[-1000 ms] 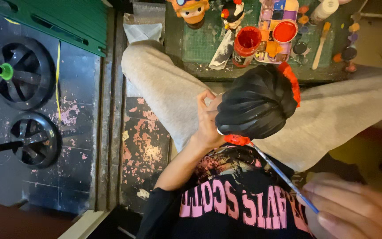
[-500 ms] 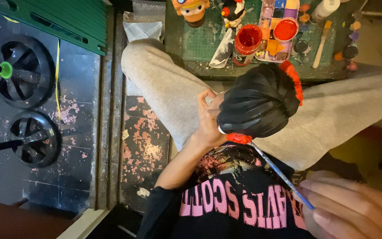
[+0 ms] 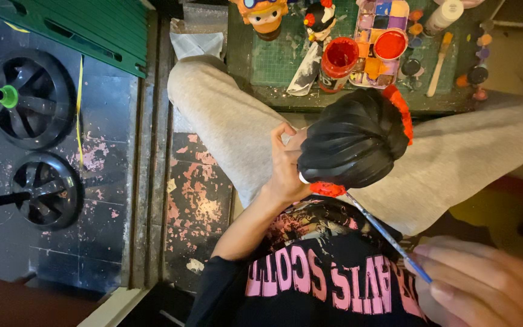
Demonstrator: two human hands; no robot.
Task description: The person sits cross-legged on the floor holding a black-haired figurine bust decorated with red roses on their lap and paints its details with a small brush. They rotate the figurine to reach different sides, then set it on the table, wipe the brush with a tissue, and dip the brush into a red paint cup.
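The step in hand looks like painting a red trim onto a black figure [image 3: 353,144], a glossy, ribbed, rounded piece held over the lap. The left hand [image 3: 286,166] is closed on the figure's left side, fingers curled round it, steadying it above the grey trouser legs. The right hand [image 3: 482,284], blurred at the lower right, pinches a thin blue-handled brush [image 3: 388,237]; its tip touches the red edge at the figure's lower rim. A red band also runs along the figure's upper right edge.

As a judgement, the next stroke calls for a steady hold from the left hand and a light drag of the tip along the rim, since red on the black surface beside it would show at once. The brush may soon need a reload.

On the green mat [image 3: 273,60] beyond the knees stand the paints: a jar [image 3: 338,59] of red paint, open, and just right of it a palette [image 3: 379,42] whose wells hold several colours, with one large round well of red. Small pots [image 3: 478,74] sit to the right, their contents too small to tell. A wooden stick [image 3: 439,56] lies near them, and two painted figurines [image 3: 264,12] stand at the mat's far edge
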